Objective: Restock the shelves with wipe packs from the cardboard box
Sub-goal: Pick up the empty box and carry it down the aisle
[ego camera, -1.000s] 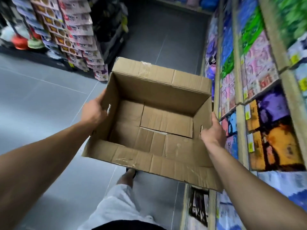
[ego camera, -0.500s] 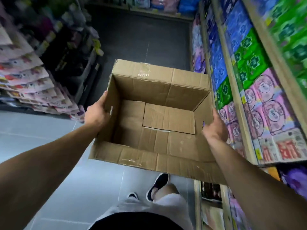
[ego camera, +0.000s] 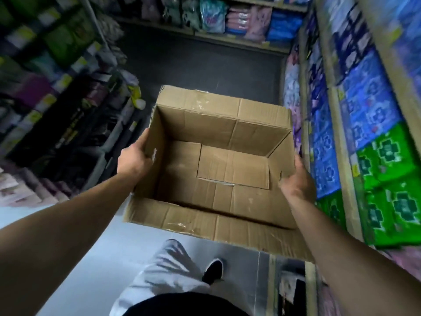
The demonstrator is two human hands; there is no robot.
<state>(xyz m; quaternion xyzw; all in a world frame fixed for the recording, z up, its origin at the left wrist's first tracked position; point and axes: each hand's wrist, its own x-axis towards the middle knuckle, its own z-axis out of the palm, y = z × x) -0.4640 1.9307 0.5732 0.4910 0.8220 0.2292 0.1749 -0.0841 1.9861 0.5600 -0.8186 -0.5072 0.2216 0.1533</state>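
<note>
An open brown cardboard box (ego camera: 218, 160) hangs in the air in front of me, its flaps folded out and nothing inside it. My left hand (ego camera: 133, 159) grips its left wall, thumb over the rim. My right hand (ego camera: 297, 181) grips its right wall the same way. Blue wipe packs (ego camera: 369, 110) and green wipe packs (ego camera: 391, 179) fill the shelves (ego camera: 341, 160) close on my right. No pack is in the box or in either hand.
A dark-floored aisle (ego camera: 200, 65) runs ahead to a back shelf of bagged goods (ego camera: 227, 17). Racks of packaged goods (ego camera: 57, 87) line the left side. My leg and black shoe (ego camera: 213, 270) are below the box on the grey floor.
I have walked forward along the aisle with the box held in both hands. The pink and purple packs on the right have passed behind, and blue and green packs are beside me now.
</note>
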